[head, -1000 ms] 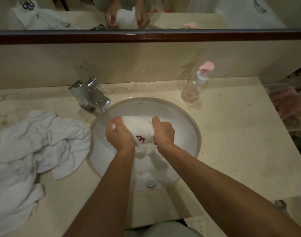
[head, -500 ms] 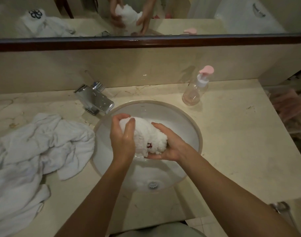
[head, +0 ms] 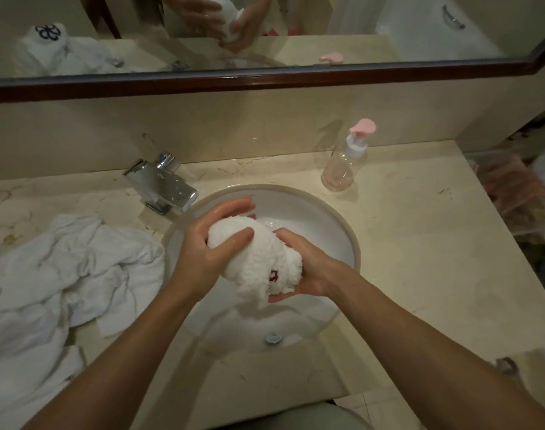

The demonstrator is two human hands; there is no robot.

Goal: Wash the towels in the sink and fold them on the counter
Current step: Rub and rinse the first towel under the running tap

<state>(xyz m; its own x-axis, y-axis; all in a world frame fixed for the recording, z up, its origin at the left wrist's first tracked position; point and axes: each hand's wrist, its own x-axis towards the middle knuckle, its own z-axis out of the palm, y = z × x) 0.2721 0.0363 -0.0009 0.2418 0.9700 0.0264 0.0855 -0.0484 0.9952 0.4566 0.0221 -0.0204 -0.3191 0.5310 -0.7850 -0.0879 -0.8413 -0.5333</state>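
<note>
1. My left hand [head: 203, 249] wraps the upper end of the towel [head: 255, 259], thumb curled over the top.
2. My right hand [head: 299, 268] cups the lower end from beneath, fingers curled under it.
3. The bunched towel sits between both palms, above the sink [head: 336, 231].
4. Left of my grip, more towels [head: 54, 290] lie crumpled on the counter [head: 420, 243].

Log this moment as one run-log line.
step: washing | left hand: grips small towel | right hand: grips it | over sink | towel pile: on counter
</note>
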